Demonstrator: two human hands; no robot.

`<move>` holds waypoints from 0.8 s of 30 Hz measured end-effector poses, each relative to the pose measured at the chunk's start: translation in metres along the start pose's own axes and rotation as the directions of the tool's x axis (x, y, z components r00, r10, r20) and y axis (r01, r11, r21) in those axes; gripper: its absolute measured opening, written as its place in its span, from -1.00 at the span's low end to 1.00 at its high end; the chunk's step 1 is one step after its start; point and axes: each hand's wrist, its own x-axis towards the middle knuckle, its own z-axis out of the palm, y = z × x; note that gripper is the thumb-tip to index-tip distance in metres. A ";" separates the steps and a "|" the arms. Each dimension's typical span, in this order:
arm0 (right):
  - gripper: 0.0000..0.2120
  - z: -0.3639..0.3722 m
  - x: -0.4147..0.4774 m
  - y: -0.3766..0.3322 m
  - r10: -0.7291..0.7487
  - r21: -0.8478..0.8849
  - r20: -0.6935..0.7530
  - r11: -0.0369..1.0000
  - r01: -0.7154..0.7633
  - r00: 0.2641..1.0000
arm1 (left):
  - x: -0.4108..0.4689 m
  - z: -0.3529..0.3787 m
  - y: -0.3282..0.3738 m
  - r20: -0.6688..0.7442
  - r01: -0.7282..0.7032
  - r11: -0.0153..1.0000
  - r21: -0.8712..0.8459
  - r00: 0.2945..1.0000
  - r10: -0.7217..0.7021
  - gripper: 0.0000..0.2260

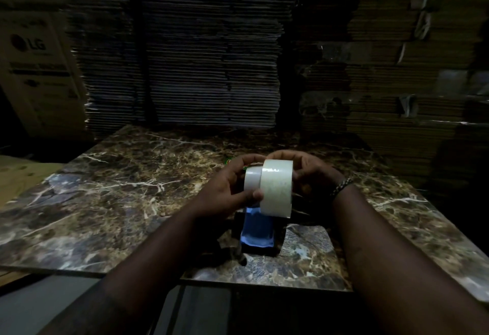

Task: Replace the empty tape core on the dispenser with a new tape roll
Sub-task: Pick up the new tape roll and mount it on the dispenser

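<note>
Both hands (225, 189) (309, 176) grip tape roll (276, 187) above blue dispenser (255, 231).

The marbled tabletop (111, 202) lies bare to the left and right of the 2 forearms, open for a hand to pass. Straight ahead, stacked flattened cardboard (201, 56) walls off the far edge. At the centre, the dispenser (256, 231) stands between the wrists, blocking the middle lane.
</note>
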 end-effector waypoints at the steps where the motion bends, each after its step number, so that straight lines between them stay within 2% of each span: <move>1: -0.44 0.002 0.000 -0.001 -0.005 0.003 0.000 1.000 0.005 1.000 | -0.001 0.000 0.000 0.013 -0.011 1.000 0.011 1.000 0.011 -0.34; 5: -0.38 0.001 0.001 0.001 -0.032 -0.002 -0.009 0.999 0.032 0.999 | 0.001 0.004 0.001 0.046 -0.063 0.989 0.132 0.997 0.058 -0.18; 9: -0.22 -0.004 0.003 0.009 -0.043 0.087 -0.084 0.995 0.050 0.996 | 0.001 0.004 0.001 0.045 -0.059 0.992 0.108 0.997 0.055 -0.19; 11: -0.31 -0.003 0.004 0.010 -0.027 0.054 -0.168 0.998 0.036 0.985 | 0.000 0.004 0.002 0.048 -0.056 0.995 0.079 0.997 0.053 -0.23; 15: -0.69 0.001 0.014 0.013 -0.028 -0.087 -0.340 0.996 -0.002 0.940 | 0.001 0.005 0.000 0.056 -0.049 0.998 0.032 0.997 0.047 -0.25; 18: -0.75 0.006 0.024 0.016 -0.040 -0.210 -0.408 0.976 -0.051 0.912 | 0.001 0.005 0.000 0.067 -0.048 0.999 0.023 0.997 0.046 -0.25; 24: -0.77 0.013 0.035 0.014 -0.074 -0.363 -0.411 0.928 -0.088 0.909 | 0.002 0.005 -0.001 0.081 -0.054 0.999 0.004 0.995 0.054 -0.29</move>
